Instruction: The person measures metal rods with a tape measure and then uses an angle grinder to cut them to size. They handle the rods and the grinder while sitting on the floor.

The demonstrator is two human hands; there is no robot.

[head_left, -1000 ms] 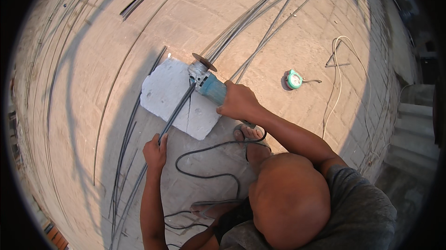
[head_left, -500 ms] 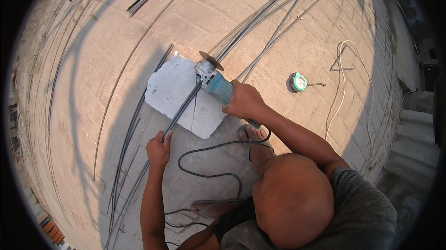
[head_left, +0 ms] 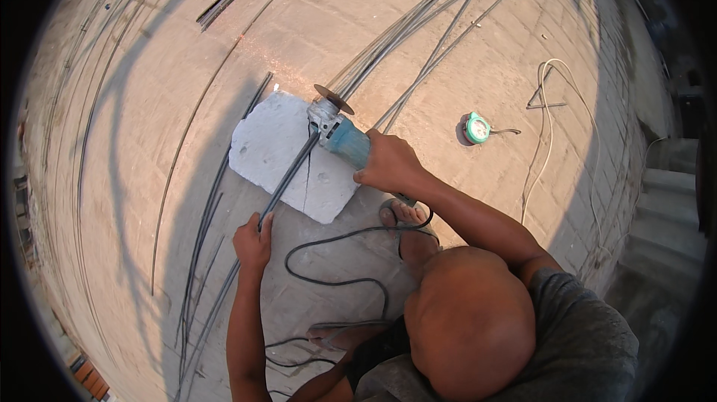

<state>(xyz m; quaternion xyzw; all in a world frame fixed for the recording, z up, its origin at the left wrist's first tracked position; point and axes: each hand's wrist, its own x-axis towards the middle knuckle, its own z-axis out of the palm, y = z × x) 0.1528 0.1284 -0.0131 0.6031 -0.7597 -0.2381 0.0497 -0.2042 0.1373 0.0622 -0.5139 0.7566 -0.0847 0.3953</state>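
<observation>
My right hand (head_left: 392, 164) is closed round the teal body of an angle grinder (head_left: 348, 142). The grinder's brown cutting disc (head_left: 334, 99) stands at the far side of its metal head, over the far edge of a pale, rough slab (head_left: 261, 144). My left hand (head_left: 252, 243) grips a bundle of steel rods (head_left: 287, 176), which lies slantwise across the slab and runs under the grinder's head. Where disc and rods meet is hidden by the grinder. Small orange sparks (head_left: 287, 67) show on the ground beyond the slab. A dark crack crosses the slab beside the rods.
More steel rods (head_left: 418, 25) lie beyond the slab, others (head_left: 196, 252) to its left. A black cord (head_left: 328, 281) loops near my foot (head_left: 409, 213). To the right are a round green-rimmed tape measure (head_left: 476, 129) and a pale cable (head_left: 551, 140). Steps (head_left: 665, 208) stand farther right.
Orange sparks now show beyond the slab, where none were visible before. The whole view has shifted slightly; both hands keep their grips, with the grinder in nearly the same place over the slab.
</observation>
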